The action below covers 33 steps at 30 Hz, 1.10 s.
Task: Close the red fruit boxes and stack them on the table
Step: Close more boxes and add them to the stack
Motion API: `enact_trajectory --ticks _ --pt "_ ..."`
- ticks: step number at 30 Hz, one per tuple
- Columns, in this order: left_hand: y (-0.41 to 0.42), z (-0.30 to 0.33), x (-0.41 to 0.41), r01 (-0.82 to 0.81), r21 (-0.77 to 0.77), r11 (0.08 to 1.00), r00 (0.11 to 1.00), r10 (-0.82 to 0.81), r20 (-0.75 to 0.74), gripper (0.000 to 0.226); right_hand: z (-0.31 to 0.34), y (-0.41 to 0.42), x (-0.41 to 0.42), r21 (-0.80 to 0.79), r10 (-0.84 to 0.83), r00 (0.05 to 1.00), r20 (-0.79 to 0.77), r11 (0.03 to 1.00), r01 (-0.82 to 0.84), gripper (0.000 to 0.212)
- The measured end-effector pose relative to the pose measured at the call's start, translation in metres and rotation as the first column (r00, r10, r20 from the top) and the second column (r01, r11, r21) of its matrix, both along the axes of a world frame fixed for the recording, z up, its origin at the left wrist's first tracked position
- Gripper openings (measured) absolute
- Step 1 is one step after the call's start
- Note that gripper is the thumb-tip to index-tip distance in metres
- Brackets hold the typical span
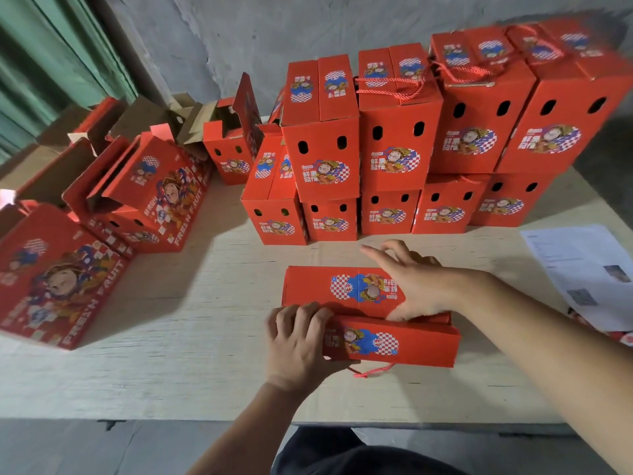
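Dark clothing is seen at the bottom edge of the frame, below the near edge of the pale wooden bench. Just above it, the left hand is curled round the left end of the near top flap of a red fruit box standing at lower centre. The right hand is laid on the far flap with its fingers spread and relaxed, its thumb at the seam between the two flaps. A red cord handle hangs out at the box's near side. Closed boxes are stacked two high across the upper centre and upper right. Open boxes are crowded at the left. Printed sheets lie at the right edge.
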State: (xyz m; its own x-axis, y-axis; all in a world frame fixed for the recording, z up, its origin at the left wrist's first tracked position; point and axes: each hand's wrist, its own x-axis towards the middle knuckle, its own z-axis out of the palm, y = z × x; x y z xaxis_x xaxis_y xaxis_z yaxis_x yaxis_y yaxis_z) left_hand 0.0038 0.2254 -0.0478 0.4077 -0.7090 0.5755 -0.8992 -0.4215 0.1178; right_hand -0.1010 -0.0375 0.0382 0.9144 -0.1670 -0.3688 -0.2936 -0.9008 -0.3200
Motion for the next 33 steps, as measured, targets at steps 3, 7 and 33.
enact_trajectory --ticks 3,7,33 --pt "-0.006 0.006 0.003 -0.001 0.022 1.0 1.0 0.001 -0.019 0.089 -0.007 0.004 0.002 -0.106 0.085 0.995 0.045 0.991 -0.08 0.121" --pt "-0.019 0.019 0.014 -0.006 0.113 0.994 0.997 0.014 -0.071 0.093 -0.008 -0.012 -0.001 0.032 -0.018 0.978 0.206 0.999 0.011 0.088" --pt "-0.052 0.015 0.041 0.028 0.073 0.997 0.986 -0.015 -0.165 0.048 -0.048 -0.013 0.009 -0.244 -0.103 0.98 0.17 0.959 0.143 0.071"
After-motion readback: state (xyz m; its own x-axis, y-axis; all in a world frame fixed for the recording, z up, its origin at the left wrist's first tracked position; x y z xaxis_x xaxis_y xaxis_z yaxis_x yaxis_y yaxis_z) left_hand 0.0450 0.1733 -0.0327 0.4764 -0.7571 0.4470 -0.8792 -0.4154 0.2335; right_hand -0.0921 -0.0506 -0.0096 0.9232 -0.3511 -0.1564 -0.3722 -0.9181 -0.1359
